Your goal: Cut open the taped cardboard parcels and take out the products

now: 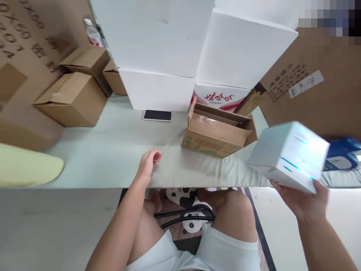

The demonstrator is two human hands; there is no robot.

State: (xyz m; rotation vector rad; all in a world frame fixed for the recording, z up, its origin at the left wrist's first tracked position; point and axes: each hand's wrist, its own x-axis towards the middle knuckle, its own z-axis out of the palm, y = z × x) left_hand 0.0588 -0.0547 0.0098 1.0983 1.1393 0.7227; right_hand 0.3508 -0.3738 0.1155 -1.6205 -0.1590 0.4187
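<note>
My right hand (306, 197) grips a white box (287, 156) from below, fingers and thumb on its lower edges. The box is tilted and slightly blurred, with blue marks on one face, and it hangs over the right part of the table. My left hand (149, 160) is over the table near its front edge, its fingers curled in loosely; I cannot make out anything in them. Between my hands, an open brown carton (216, 141) with dividers or flaps showing inside stands on the table.
White boxes (160, 88) are stacked at the back, beside a red-and-white carton (220, 97). A phone (157, 115) lies before them. Brown boxes (72, 98) and a yellow rounded object (31, 165) are at left. A blue bottle (342, 154) is far right.
</note>
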